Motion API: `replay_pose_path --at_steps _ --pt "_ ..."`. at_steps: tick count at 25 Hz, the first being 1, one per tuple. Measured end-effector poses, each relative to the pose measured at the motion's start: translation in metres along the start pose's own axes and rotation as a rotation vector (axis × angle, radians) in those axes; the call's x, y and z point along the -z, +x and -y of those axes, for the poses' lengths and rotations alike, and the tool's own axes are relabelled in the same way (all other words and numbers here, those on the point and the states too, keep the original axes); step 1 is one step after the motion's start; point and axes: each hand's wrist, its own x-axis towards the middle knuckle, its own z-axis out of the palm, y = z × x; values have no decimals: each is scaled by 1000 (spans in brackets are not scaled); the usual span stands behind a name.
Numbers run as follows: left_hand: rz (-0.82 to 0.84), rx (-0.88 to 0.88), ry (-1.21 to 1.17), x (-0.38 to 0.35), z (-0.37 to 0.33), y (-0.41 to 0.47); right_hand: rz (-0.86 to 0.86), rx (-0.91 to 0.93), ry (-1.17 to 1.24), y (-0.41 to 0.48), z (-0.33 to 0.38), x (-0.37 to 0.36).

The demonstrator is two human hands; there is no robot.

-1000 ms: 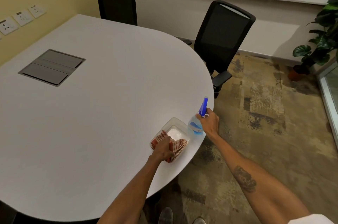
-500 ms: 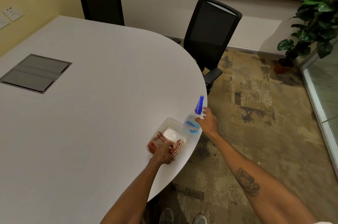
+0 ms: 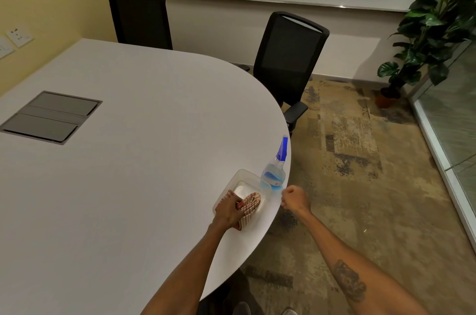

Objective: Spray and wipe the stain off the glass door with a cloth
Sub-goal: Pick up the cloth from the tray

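Observation:
A clear spray bottle (image 3: 274,172) with a blue nozzle and blue liquid stands upright at the white table's right edge. Beside it lies a clear plastic tray (image 3: 240,187) holding a red-and-white striped cloth (image 3: 250,203). My left hand (image 3: 228,213) rests in the tray, gripping the cloth. My right hand (image 3: 295,198) is a closed fist just off the table edge, a little below the bottle and apart from it. The glass door (image 3: 456,119) runs along the right side of the room; I cannot make out any stain on it.
The big white oval table (image 3: 128,173) has a grey cable hatch (image 3: 51,116) on its left. Two black office chairs (image 3: 288,57) stand behind it. A potted plant (image 3: 432,23) sits in the far right corner by the glass. Patterned carpet (image 3: 360,186) lies between table and door.
My right hand has let go of the spray bottle and drawn back toward me into a fist. My left hand has stayed on the cloth in the tray.

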Motion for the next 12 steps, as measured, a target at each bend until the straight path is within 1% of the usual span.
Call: replay_pose_path --at_steps 2,3,6,9,10,12 --pt "-10 -16 -18 8 0 -4 192 -2 78 -17 5 -14" --pt "-12 -33 -23 12 0 -6 255 -10 94 -23 8 -22" --pt "-6 -104 -78 27 -6 -12 364 -80 214 -39 18 -41" --pt "25 -186 -170 40 -12 -18 404 -112 433 -52 33 -46" --pt "46 -204 -201 43 -14 -20 390 -96 473 -55 38 -44" --pt "85 -225 -276 45 -22 -26 341 -39 470 -60 43 -36"
